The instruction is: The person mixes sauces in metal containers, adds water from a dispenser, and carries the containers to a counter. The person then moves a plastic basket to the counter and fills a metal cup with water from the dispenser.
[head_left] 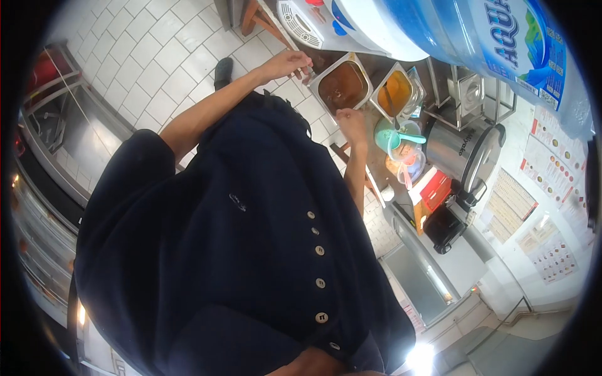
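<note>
A steel pan (315, 94) of brown sauce rests on the table at upper centre. Just left of the pan's rim is my left hand (290, 64), its fingers pressed together over something small and pale that I cannot make out. My right hand (351, 123) is curled closed at the pan's lower right corner; what its fingers hold, if anything, is hidden. Beside this pan sits a second steel pan (376, 100) with orange-yellow contents and a utensil in it. Below that pan are a green cup (384, 135) and a pink-handled utensil (407, 178).
A large water bottle (458, 31) on a white dispenser (360, 28) looms at the top right. To the right stand a steel cooker (448, 147), a red box (434, 190) and a black appliance (444, 227). A metal and glass counter (56, 135) is at left.
</note>
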Available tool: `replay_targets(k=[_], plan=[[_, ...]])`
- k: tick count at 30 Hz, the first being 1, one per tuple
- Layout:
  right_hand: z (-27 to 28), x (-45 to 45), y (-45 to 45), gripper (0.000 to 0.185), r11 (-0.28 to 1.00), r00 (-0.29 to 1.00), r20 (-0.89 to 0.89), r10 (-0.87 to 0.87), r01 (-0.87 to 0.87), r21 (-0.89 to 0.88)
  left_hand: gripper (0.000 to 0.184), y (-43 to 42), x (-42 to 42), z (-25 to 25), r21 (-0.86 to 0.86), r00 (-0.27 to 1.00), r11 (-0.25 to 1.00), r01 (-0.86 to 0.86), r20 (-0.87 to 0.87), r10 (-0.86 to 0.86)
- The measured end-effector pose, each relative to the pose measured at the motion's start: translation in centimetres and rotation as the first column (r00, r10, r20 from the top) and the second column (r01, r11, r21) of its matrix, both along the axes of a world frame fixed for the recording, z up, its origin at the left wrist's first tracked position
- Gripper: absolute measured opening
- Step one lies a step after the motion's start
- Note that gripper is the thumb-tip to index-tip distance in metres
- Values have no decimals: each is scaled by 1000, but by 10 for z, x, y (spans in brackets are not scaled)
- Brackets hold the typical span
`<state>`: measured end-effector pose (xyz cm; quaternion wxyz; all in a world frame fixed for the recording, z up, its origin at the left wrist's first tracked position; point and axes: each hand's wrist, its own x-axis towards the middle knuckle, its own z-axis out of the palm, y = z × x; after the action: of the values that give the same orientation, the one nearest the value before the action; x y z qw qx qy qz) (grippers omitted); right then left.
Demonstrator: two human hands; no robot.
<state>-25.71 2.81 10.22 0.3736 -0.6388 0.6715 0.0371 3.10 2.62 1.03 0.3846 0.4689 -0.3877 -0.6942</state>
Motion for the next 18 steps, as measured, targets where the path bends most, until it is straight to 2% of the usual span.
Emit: replay_targets(k=[2,4,6,8,11,12,14,15,17,18], plan=[[-2,7,2,31,998,999,-1,-35,35,51,37,-4,1,-3,21,999,999,29,24,-29],[-1,6,-4,31,1000,999,-45,18,-18,-5,37,-4,2,3,60,999,998,18,37,-20],[-2,6,11,32,998,996,-80,44,-48,-37,32,1,6,9,8,998,999,-34,-54,35],[1,5,7,32,999,999,-3,-45,45,1,35,-4,5,3,56,1000,998,-7,2,7],[-2,15,9,32,997,995,-65,74,-71,41,36,5,10,4,-3,998,999,-40,-48,40],[3,16,8,32,997,996,-66,65,-63,35,36,3,12,1,1,1000,1000,-19,-15,19],[16,14,-6,28,994,989,-101,-106,108,18,36,-6,11,-3,-2,1000,1000,-16,11,16],[10,11,-6,28,994,989,-103,-108,111,23,35,-4,12,-2,18,1000,1000,-26,-6,26],[-9,6,-5,28,998,998,-5,55,-55,32,35,-1,15,0,37,999,999,-30,-20,30],[-4,6,-9,28,998,998,-11,60,-60,26,35,-3,14,0,31,999,999,-35,-26,36]])
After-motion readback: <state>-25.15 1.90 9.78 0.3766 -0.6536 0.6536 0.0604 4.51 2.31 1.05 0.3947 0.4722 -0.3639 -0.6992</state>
